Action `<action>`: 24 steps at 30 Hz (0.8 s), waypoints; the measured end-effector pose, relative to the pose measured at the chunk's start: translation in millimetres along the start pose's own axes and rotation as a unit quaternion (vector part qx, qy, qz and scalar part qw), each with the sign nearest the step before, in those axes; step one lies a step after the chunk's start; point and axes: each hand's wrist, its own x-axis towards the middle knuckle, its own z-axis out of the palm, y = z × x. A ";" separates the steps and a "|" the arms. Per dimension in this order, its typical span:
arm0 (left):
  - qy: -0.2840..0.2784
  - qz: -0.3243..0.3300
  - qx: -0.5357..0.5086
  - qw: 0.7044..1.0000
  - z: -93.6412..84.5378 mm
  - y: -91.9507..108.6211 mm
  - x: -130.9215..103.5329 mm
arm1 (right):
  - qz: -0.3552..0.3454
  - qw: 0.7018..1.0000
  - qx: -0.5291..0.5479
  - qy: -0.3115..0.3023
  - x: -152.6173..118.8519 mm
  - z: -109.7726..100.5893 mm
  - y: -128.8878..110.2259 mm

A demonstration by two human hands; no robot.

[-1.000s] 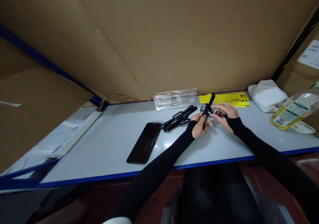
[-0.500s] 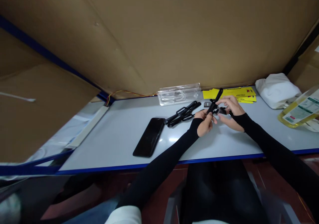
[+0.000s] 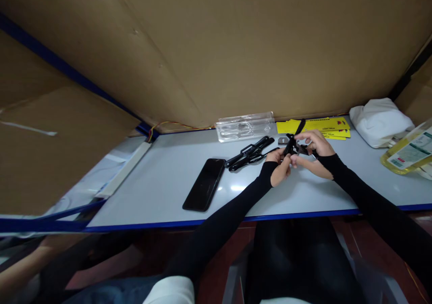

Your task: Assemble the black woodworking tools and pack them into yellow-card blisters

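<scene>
Above the right part of the table, my left hand (image 3: 279,168) is closed around the lower end of a black plier-like tool (image 3: 291,146). The tool has long black arms, one pointing up and away. My right hand (image 3: 320,147) holds its right side, with the fingers on top and the thumb touching it near my left fingertips. Exact contact points are partly hidden by the fingers. To the left lie several similar black pieces (image 3: 249,153) in a loose pile. A small dark grey piece (image 3: 282,140) rests just behind my left hand.
A black phone (image 3: 204,184) lies left of the pile. Clear plastic blister trays (image 3: 245,128) and yellow printed cards (image 3: 332,124) lie along the cardboard wall (image 3: 236,47). A white bag (image 3: 380,121) and a bottle of yellow liquid (image 3: 410,151) stand right. Another person's arm (image 3: 37,261) shows lower left.
The black tool has turned slightly between my hands, and my right thumb has moved in towards my left fingertips. The view has shifted a little. Another person's forearm now shows lower left.
</scene>
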 end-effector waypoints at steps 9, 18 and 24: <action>-0.017 0.007 0.009 1.000 1.3 -1.1 -2.1 | -0.036 0.999 -0.012 -0.016 0.2 -1.3 4.0; -0.009 0.012 -0.004 1.000 2.2 -7.1 0.3 | -0.042 0.998 -0.050 -0.004 -0.2 -3.5 5.3; -0.003 0.009 -0.008 1.000 4.0 0.1 -2.1 | -0.044 0.998 -0.029 0.016 1.6 -6.1 -1.8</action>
